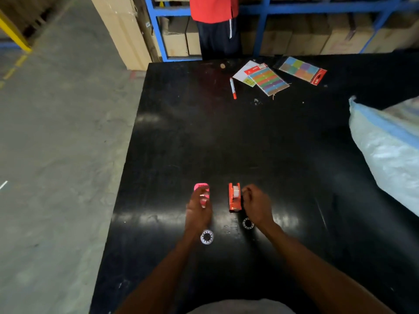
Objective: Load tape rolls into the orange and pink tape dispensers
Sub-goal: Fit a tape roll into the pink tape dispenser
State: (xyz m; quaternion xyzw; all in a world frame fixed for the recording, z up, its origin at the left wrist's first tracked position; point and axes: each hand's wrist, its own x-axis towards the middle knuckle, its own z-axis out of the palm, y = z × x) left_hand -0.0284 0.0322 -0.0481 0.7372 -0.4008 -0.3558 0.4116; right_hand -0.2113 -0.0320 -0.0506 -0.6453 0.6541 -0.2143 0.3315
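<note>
On the black table (249, 143) stand two small tape dispensers side by side. My left hand (198, 209) covers the near half of the pink dispenser (201, 187), fingers wrapped on it. The orange dispenser (234, 197) stands to its right with a whitish tape roll seated inside. My right hand (257, 206) is curled right beside the orange dispenser's right side, touching or nearly touching it. Two clear tape rolls lie flat near me: one (206, 237) by my left wrist, another (247, 223) partly under my right hand.
At the table's far side lie an orange marker (233, 88), a pack of coloured sticky tabs (268, 79) and a second pack (301, 69). A large white plastic sack (390, 150) fills the right edge. A person in red (214, 10) stands beyond the table. Blue shelving holds cartons.
</note>
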